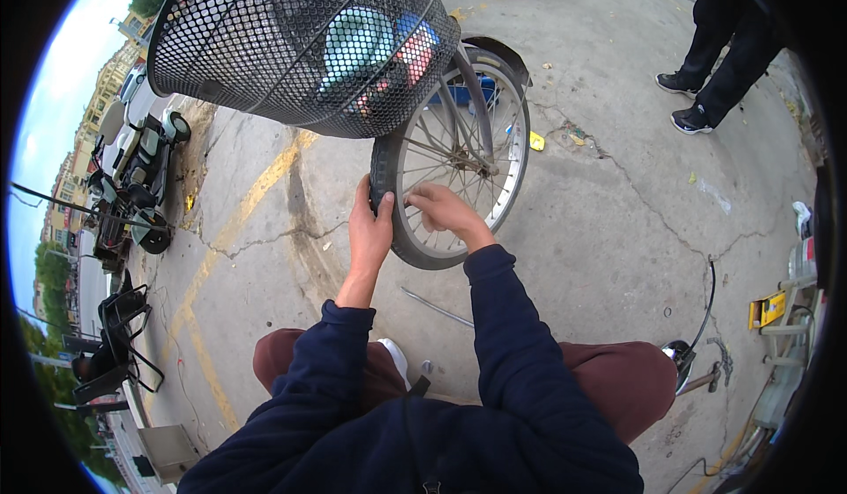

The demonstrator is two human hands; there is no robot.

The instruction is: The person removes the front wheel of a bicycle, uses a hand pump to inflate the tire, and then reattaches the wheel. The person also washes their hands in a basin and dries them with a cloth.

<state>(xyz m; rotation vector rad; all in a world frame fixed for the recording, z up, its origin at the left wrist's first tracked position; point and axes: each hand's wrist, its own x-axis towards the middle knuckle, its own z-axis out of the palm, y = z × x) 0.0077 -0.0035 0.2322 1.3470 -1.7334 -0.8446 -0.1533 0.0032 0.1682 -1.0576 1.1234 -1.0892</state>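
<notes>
In front of me stands the spoked front wheel (450, 154) of a bicycle, with a black tyre (383, 160). My left hand (369, 229) grips the near left part of the tyre, its thumb lying on the rubber and its fingers along the outer side. Beside it, my right hand (448, 213) reaches in at the rim with curled fingers, the fingertips close to the tyre's inner edge. Whatever those fingers may pinch is too small to make out. Above the wheel hangs a black mesh basket (256, 97) holding a light green cloth-like item (357, 44) and other things.
A thin metal rod (437, 307) lies on the concrete below the wheel. To the right are a hammer (701, 381), a black hose (711, 300) and a yellow box (767, 310). A person's legs (728, 62) stand far right. Scooters (141, 168) and a black chair (119, 340) are left.
</notes>
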